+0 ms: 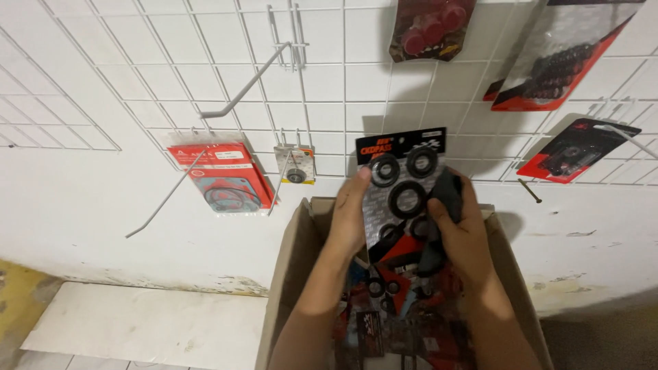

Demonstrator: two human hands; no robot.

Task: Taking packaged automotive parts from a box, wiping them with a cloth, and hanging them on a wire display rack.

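Left hand (349,219) and right hand (459,233), right also clutching a dark cloth (447,190), grip a black-and-red card of rubber seal rings (403,192) at frame centre; several packs already hang on the white wire grid (171,75), more wait in the cardboard box (291,253) below

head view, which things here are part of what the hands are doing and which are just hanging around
In hand:
- seal pack, held up by left hand
- dark cloth in right hand
- cardboard box of more packs below

Just there:
- red gasket pack
- small bearing pack
- empty hook
- packs on wire grid, upper right
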